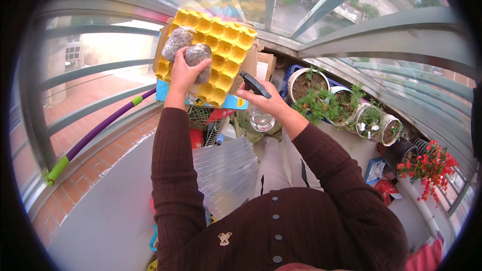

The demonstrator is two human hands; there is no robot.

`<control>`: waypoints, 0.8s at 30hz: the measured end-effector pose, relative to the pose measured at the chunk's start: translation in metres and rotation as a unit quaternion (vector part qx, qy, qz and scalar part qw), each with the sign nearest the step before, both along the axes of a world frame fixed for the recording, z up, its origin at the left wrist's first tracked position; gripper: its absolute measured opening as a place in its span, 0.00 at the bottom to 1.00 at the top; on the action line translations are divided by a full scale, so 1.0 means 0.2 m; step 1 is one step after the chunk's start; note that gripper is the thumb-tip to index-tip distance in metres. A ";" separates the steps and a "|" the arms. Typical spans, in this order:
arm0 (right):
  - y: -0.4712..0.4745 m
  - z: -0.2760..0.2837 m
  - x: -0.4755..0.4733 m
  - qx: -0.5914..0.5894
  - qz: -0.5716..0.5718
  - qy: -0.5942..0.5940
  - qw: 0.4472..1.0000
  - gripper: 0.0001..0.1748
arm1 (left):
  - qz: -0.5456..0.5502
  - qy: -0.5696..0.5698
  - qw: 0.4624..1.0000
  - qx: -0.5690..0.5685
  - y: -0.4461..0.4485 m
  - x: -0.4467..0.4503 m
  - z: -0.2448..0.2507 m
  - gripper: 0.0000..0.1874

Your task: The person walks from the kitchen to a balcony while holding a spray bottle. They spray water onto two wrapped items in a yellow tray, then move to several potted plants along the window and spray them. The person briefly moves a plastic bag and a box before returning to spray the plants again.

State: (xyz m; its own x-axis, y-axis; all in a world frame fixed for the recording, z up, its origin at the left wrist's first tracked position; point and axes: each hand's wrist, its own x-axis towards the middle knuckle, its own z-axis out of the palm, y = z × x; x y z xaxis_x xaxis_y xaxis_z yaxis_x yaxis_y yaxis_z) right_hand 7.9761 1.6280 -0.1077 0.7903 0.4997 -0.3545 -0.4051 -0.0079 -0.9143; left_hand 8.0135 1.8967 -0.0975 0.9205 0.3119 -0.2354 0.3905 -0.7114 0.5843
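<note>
My left hand (182,74) is closed around a plastic-wrapped pack (199,53) of grey-brown, grainy material. Just left of it, a second similar pack (176,43) rests on a yellow egg tray (226,47). The tray lies tilted on a cardboard box and a blue printed box (235,102). In my right hand (269,101) is a clear spray bottle (262,121) with a black trigger head (255,85), which points toward the tray. Clear liquid shows near the bottle's base. My palm hides part of the bottle's neck.
Potted plants (308,82) line the window ledge on the right, with red flowers (429,169) farther along. Clear inflated packing film (226,173) lies by my legs. A purple and green pole (101,131) leans along the left railing. Window bars (271,0) rise behind the tray.
</note>
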 end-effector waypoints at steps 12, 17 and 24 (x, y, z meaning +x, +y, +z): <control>0.02 0.21 0.00 0.013 0.085 0.057 0.995 0.15 | 0.051 -0.009 0.873 -0.485 0.07 -0.30 0.16 0.42; 0.04 0.26 -0.06 -0.017 0.095 -0.036 0.995 0.14 | 0.122 -0.013 0.778 -0.617 0.02 -0.39 0.10 0.37; 0.02 0.27 -0.12 -0.043 0.083 -0.043 0.995 0.14 | 0.204 -0.009 0.700 -0.684 -0.02 -0.48 0.01 0.39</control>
